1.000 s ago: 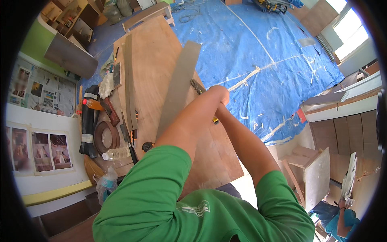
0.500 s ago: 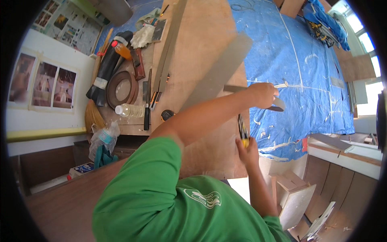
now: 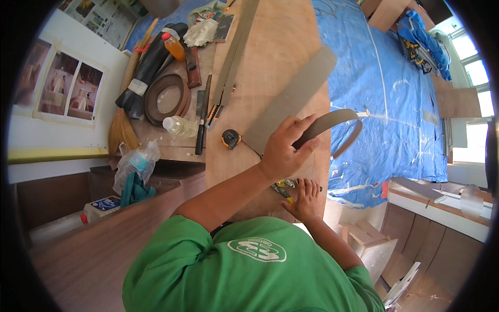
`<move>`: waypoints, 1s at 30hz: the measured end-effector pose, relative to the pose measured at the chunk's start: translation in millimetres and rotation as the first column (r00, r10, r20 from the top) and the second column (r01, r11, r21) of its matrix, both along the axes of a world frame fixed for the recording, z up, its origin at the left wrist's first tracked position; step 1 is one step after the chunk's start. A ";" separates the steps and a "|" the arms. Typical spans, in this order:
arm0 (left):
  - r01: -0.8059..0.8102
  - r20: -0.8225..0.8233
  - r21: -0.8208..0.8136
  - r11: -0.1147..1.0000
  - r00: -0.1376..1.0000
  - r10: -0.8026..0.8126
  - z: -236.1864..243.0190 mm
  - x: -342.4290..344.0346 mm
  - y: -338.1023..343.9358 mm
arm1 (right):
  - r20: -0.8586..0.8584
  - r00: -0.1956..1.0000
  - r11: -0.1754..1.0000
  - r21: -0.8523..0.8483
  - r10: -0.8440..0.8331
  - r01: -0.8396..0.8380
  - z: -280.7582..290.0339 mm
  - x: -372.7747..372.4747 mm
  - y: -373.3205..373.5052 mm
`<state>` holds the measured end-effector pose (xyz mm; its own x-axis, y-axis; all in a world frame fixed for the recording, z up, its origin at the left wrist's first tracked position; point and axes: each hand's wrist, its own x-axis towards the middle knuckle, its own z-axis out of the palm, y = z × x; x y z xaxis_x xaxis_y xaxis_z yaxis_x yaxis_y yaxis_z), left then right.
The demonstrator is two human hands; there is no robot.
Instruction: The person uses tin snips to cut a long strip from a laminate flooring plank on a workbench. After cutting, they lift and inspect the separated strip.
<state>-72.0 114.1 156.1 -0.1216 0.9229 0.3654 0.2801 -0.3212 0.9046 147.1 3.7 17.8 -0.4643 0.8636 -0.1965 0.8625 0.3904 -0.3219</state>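
My left hand [image 3: 287, 148] grips a curled grey-brown edging strip [image 3: 340, 117] between thumb and fingers. The strip arches out to the right past the bench edge and bends back down. Fingers spread, my right hand [image 3: 306, 198] lies on the wooden bench top [image 3: 244, 182]. Just left of it is a yellow-and-black plier-like tool [image 3: 283, 191], its jaws hard to make out. Beyond my left hand, a flat grey board [image 3: 299, 91] lies slantwise on the bench. A black-and-orange tape measure [image 3: 231, 139] sits to the left of that board.
Left on the bench are a cutter knife [image 3: 213, 116], a black-handled saw [image 3: 200, 136], a clear bottle [image 3: 180, 126], a strip coil [image 3: 166, 100], a wooden plane [image 3: 193, 67] and an orange bottle [image 3: 173, 47]. Blue sheeting [image 3: 379, 88] covers the floor at right.
My left hand has drawn back toward me and left, bringing the strip, now more curled, over the bench. My right hand has let go of the plier-like tool, which lies on the bench.
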 end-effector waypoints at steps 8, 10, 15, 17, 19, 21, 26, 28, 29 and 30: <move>-0.052 0.114 -0.003 0.999 0.992 0.052 12.2 -14.4 -15.1 | 0.119 0.993 0.996 0.084 0.025 -0.035 17.4 -9.5 1.0; 0.000 0.115 -0.012 1.000 0.993 0.001 16.1 -10.4 -20.6 | -0.184 0.971 0.985 -0.106 -0.155 0.137 21.1 2.6 15.7; 0.183 0.001 0.069 0.981 0.983 -0.183 18.0 6.0 -42.9 | -0.564 -0.246 0.612 -0.761 -0.788 -0.215 139.8 -5.6 113.9; 0.264 -0.081 0.034 0.964 0.962 -0.261 12.2 13.9 -50.0 | -0.581 -0.340 0.653 -0.741 -0.740 -0.154 183.4 -1.7 136.8; 0.344 -0.129 -0.070 0.936 0.928 -0.350 12.3 24.5 -55.3 | -0.604 -0.453 0.663 -0.747 -0.656 0.036 195.6 41.4 151.7; 0.329 -0.210 0.001 0.944 0.923 -0.322 5.8 30.5 -57.9 | -0.649 -0.474 0.720 -0.692 -0.595 0.043 193.3 92.6 157.0; 0.341 -0.332 0.012 0.940 0.888 -0.318 -6.9 23.4 -62.7 | -0.688 -0.540 0.682 -0.684 -0.484 0.260 229.7 134.7 130.3; 0.369 -0.412 0.085 0.926 0.859 -0.304 -5.4 32.9 -61.2 | -0.725 -0.550 0.698 -0.641 -0.414 0.319 246.5 172.2 103.0; 0.366 -0.456 0.119 0.923 0.846 -0.277 -5.4 35.3 -59.8 | -0.736 -0.552 0.709 -0.624 -0.392 0.329 249.1 185.8 88.4; 0.372 -0.499 0.161 0.914 0.830 -0.250 -3.7 39.5 -55.9 | -0.754 -0.547 0.709 -0.604 -0.362 0.363 254.7 200.0 71.2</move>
<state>-32.5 58.2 152.4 0.3944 0.7576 0.5201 0.4894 -0.6522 0.5789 347.2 74.9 272.5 0.4197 0.8996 -0.1210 -0.5730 0.1592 -0.8040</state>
